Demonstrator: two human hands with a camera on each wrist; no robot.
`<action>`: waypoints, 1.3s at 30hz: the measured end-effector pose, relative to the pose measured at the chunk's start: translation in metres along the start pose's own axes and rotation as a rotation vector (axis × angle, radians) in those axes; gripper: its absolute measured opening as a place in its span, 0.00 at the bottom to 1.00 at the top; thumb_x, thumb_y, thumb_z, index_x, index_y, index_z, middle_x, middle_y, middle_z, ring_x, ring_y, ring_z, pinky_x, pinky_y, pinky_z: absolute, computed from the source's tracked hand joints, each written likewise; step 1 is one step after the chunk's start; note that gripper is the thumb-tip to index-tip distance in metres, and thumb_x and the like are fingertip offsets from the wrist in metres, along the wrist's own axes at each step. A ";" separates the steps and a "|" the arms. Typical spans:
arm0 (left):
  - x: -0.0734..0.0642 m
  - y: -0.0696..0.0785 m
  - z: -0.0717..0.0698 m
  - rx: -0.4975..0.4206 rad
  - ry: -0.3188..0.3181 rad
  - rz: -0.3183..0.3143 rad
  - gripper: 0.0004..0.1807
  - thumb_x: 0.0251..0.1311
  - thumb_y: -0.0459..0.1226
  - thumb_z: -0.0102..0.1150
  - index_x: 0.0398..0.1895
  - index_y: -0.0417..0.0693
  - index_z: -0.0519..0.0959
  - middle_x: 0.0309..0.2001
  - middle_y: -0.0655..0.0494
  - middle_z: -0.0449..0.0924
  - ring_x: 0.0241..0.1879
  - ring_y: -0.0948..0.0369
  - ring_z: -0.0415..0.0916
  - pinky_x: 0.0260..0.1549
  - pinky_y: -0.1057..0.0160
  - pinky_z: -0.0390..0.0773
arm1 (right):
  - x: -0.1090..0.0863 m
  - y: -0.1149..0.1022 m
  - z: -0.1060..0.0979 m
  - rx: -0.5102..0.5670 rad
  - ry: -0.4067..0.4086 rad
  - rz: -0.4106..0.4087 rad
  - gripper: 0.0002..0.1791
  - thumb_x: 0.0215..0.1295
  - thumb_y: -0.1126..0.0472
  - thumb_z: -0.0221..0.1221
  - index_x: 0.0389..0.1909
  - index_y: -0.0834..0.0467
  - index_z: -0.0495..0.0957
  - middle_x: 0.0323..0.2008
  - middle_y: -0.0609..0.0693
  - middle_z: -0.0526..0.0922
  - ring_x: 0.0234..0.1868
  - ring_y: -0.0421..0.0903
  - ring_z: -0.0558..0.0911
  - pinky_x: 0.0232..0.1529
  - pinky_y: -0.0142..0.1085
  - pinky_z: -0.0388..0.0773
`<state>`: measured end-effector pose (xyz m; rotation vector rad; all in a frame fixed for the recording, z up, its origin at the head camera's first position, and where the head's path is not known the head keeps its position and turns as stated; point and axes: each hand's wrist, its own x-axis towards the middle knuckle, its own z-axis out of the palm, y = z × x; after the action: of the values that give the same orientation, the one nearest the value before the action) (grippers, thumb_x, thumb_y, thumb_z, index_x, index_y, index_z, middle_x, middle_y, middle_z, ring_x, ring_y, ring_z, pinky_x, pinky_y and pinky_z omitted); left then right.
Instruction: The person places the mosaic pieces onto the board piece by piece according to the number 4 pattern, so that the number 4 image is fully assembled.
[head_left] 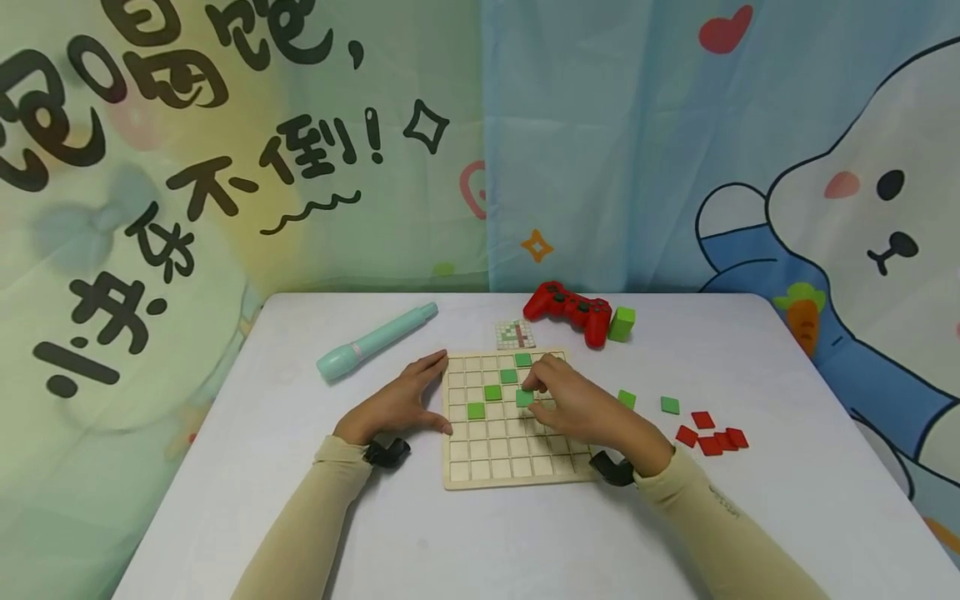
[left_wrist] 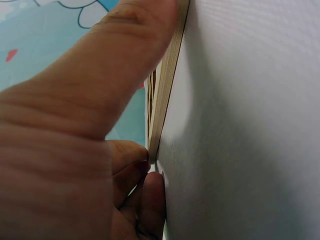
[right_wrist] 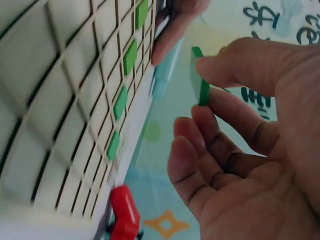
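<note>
A square wooden grid board [head_left: 480, 477] lies on the white table. Four green tiles, at least several, sit in its squares in a slanting line, one of them a green tile [head_left: 476, 411] at the lower left. My right hand [head_left: 581, 407] is over the board's right part and pinches a green square tile [right_wrist: 201, 82] between thumb and fingers; the right wrist view has this tile raised off the board. Along the board's left side, my left hand [head_left: 397, 404] rests with thumb and fingers spread, touching the edge. In the left wrist view the thumb [left_wrist: 120, 60] presses the board's side.
Right of the board lie a loose green tile [head_left: 670, 405], another green tile [head_left: 627, 399] and several red tiles [head_left: 709, 446]. Behind it are a small patterned card [head_left: 515, 335], a red game controller [head_left: 567, 310] and a green block [head_left: 622, 324]. A teal microphone-shaped stick [head_left: 378, 340] lies back left.
</note>
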<state>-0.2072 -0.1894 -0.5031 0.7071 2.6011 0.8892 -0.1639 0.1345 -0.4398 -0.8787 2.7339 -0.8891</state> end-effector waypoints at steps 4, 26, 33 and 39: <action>0.000 -0.001 -0.001 0.012 0.000 0.001 0.69 0.50 0.53 0.85 0.87 0.40 0.49 0.89 0.46 0.43 0.87 0.43 0.44 0.83 0.41 0.56 | 0.010 -0.011 0.012 -0.006 -0.072 -0.010 0.09 0.71 0.64 0.67 0.48 0.57 0.79 0.49 0.48 0.80 0.53 0.46 0.80 0.57 0.42 0.83; 0.000 0.000 -0.002 -0.009 -0.008 -0.004 0.69 0.50 0.54 0.84 0.87 0.41 0.49 0.89 0.47 0.43 0.88 0.44 0.42 0.84 0.42 0.55 | 0.036 -0.027 0.057 -0.113 -0.147 -0.104 0.05 0.69 0.66 0.67 0.40 0.58 0.80 0.40 0.47 0.77 0.43 0.42 0.73 0.47 0.35 0.77; 0.001 0.000 -0.002 -0.007 -0.003 -0.004 0.69 0.50 0.53 0.84 0.87 0.41 0.49 0.89 0.47 0.43 0.88 0.44 0.43 0.84 0.42 0.55 | 0.037 -0.030 0.058 -0.132 -0.132 -0.102 0.09 0.67 0.63 0.73 0.38 0.56 0.80 0.40 0.46 0.79 0.44 0.42 0.75 0.49 0.37 0.79; 0.000 0.001 -0.002 -0.014 -0.005 -0.007 0.69 0.50 0.53 0.84 0.87 0.41 0.49 0.89 0.48 0.43 0.88 0.44 0.42 0.84 0.42 0.55 | 0.038 -0.031 0.059 -0.116 -0.134 -0.079 0.08 0.66 0.63 0.73 0.37 0.56 0.81 0.40 0.47 0.80 0.42 0.42 0.75 0.47 0.37 0.78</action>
<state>-0.2083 -0.1900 -0.5010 0.6957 2.5889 0.9012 -0.1627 0.0628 -0.4679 -1.0340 2.6734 -0.6640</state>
